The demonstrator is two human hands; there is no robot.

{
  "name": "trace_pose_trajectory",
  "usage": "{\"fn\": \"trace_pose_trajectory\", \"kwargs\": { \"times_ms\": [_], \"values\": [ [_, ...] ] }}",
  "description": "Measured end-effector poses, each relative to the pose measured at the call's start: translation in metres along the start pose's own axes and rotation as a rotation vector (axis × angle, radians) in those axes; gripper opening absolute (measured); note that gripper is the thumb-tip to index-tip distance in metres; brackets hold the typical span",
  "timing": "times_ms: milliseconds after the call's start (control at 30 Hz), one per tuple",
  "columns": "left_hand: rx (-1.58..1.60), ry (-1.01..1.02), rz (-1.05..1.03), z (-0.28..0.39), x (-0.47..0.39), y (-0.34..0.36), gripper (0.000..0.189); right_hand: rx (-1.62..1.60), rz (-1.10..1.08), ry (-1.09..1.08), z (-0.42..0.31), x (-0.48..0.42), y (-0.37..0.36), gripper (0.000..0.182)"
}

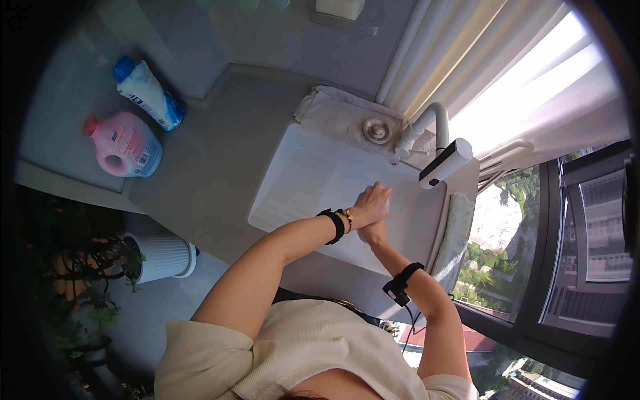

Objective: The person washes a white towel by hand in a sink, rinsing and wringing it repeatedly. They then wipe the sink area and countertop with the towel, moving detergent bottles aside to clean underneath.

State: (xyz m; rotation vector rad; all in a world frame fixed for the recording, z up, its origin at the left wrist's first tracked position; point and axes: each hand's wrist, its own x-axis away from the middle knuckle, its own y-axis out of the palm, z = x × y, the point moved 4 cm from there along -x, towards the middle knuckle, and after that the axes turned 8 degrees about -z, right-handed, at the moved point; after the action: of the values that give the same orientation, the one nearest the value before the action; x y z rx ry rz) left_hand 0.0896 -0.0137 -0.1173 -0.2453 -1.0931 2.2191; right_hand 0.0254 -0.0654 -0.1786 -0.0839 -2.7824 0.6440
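My hands meet above the white rectangular sink basin (310,175), below and left of the faucet's head. My left hand (372,204), with a beaded bracelet and a black strap at the wrist, lies over my right hand (371,233) with its fingers curled around it. Most of my right hand's fingers are hidden beneath the left. A small whitish patch shows at the fingertips; whether it is lather or an object, I cannot tell. The light-coloured faucet (435,120) arches over the basin's far right corner, its head (446,163) a cylinder with a black strip.
A grey cloth (330,112) and a round metal sink strainer (377,131) lie behind the basin. A pink detergent bottle (127,145) and a blue-white bottle (150,95) stand at left. A rolled towel (455,235) lies along the right edge, near the window.
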Motion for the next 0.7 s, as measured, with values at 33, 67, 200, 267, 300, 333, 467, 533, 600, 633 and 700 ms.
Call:
{"fn": "trace_pose_trajectory", "kwargs": {
  "times_ms": [33,67,200,267,300,333,467,533,600,633,700],
  "values": [
    [0.090,-0.046,0.024,-0.010,-0.006,-0.007,0.036,-0.015,-0.033,0.030,-0.004,0.000,-0.001,0.047],
    [0.195,-0.100,0.032,-0.021,-0.003,-0.008,0.038,-0.029,-0.065,0.064,-0.010,0.001,-0.002,0.048],
    [0.755,-0.383,-0.083,-0.071,-0.009,-0.012,0.048,-0.376,-0.386,0.249,-0.070,0.009,-0.020,0.043],
    [1.169,-0.407,-0.289,-0.059,-0.002,-0.033,0.061,-0.767,-0.593,0.506,-0.090,0.024,-0.030,0.042],
    [1.428,-0.399,-0.377,-0.058,0.002,-0.047,0.063,-1.041,-0.621,0.591,-0.101,0.032,-0.034,0.041],
    [1.684,-0.389,-0.463,-0.057,0.007,-0.060,0.064,-1.256,-0.681,0.598,-0.112,0.034,-0.037,0.042],
    [1.891,0.005,-0.455,-0.036,0.023,-0.086,0.062,-2.109,-0.890,0.570,-0.163,0.044,-0.040,0.049],
    [2.180,0.293,-0.590,0.002,0.025,-0.101,0.061,-2.407,-1.033,0.450,-0.189,0.049,-0.035,0.052],
    [2.270,0.358,-0.432,0.019,0.019,-0.111,0.052,-2.428,-1.111,0.342,-0.202,0.055,-0.033,0.054],
    [2.305,0.387,-0.329,0.023,0.020,-0.119,0.048,-2.437,-1.168,0.301,-0.208,0.059,-0.034,0.055],
    [1.966,0.240,-0.306,0.023,0.016,-0.138,0.040,-2.348,-1.087,0.377,-0.215,0.063,-0.051,0.057]
  ]
}}
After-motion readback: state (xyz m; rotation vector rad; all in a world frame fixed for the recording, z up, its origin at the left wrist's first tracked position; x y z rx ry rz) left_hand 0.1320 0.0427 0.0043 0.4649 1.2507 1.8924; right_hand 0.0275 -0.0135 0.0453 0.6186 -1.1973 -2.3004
